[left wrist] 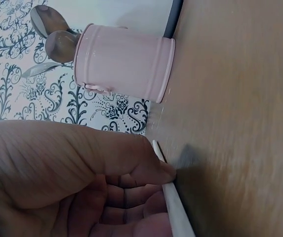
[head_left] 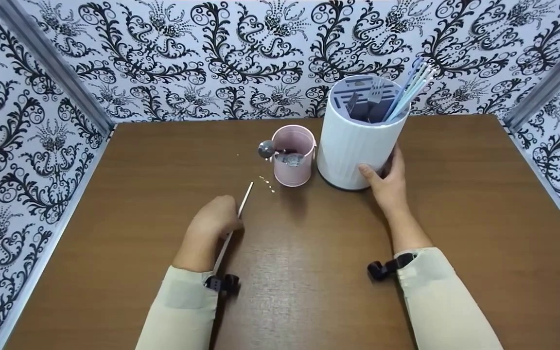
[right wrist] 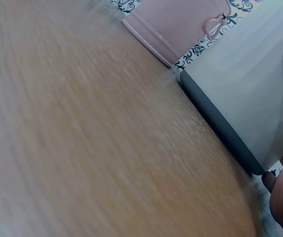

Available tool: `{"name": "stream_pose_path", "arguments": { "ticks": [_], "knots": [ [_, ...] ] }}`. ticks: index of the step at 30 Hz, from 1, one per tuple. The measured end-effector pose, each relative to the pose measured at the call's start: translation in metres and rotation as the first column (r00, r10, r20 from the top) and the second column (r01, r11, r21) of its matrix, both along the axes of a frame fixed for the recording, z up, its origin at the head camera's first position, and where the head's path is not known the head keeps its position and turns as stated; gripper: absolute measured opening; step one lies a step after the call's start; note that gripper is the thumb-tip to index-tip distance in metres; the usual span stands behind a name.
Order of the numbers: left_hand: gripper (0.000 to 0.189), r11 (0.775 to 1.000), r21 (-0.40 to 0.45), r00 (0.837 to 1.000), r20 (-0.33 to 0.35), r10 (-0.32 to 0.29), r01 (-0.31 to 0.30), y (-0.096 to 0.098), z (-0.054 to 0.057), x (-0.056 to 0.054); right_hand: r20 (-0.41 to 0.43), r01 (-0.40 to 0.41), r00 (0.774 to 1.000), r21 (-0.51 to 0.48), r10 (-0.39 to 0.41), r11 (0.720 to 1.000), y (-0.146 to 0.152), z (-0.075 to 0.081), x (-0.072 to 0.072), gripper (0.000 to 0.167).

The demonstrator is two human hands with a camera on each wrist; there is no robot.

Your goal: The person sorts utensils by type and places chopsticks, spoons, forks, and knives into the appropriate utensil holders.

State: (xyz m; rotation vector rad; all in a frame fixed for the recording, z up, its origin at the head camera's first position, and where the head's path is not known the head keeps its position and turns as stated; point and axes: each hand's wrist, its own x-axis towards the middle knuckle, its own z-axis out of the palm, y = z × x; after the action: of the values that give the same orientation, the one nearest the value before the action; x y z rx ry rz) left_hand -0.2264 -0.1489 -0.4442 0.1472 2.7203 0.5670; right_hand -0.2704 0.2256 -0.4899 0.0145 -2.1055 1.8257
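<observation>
My left hand [head_left: 216,216] pinches a thin pale chopstick [left wrist: 177,210] between thumb and curled fingers, low over the table. The chopstick slants away from me, its narrow tip toward the pink pail. My right hand [head_left: 391,187] grips the lower right side of a tall white utensil holder [head_left: 358,146], thumb on its front and fingers partly hidden behind. Its slotted grey top holds a fork [head_left: 375,92], dark-handled cutlery and several pastel chopsticks [head_left: 413,90] leaning right. Left of the holder stands a small pink pail [left wrist: 124,61] with metal spoons [left wrist: 62,46] sticking out over its rim.
Small pale marks [head_left: 268,183] show on the brown table [head_left: 280,291] in front of the pail. Patterned wall panels [head_left: 187,63] enclose the back and both sides.
</observation>
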Motion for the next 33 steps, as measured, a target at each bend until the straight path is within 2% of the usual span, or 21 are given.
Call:
{"name": "stream_pose_path", "arguments": {
  "ticks": [5,16,22,28,33],
  "knots": [
    [0.021,0.999,-0.023,0.998,-0.04,-0.05,0.049,0.001,0.001,0.0,0.022,-0.005,1.0,0.006,0.005,1.0,-0.007,0.018,0.011,0.104],
    [0.025,0.995,-0.037,0.993,-0.075,-0.093,0.091,0.004,-0.001,0.0,0.004,-0.003,1.0,-0.002,0.003,1.0,-0.006,0.015,0.009,0.101],
    [0.023,0.997,-0.01,0.992,-0.104,-0.077,0.077,0.006,-0.002,0.0,0.003,-0.01,1.0,0.004,0.01,1.0,-0.006,0.015,0.008,0.099],
    [0.02,0.998,0.007,0.992,-0.107,-0.067,0.068,0.012,0.002,0.002,0.01,-0.002,1.0,0.01,0.002,1.0,-0.007,0.016,0.008,0.099],
    [0.022,0.997,-0.012,0.988,-0.132,-0.08,0.079,0.015,0.006,0.004,0.019,0.002,1.0,0.017,-0.002,1.0,-0.007,0.017,0.009,0.099]
  ]
}}
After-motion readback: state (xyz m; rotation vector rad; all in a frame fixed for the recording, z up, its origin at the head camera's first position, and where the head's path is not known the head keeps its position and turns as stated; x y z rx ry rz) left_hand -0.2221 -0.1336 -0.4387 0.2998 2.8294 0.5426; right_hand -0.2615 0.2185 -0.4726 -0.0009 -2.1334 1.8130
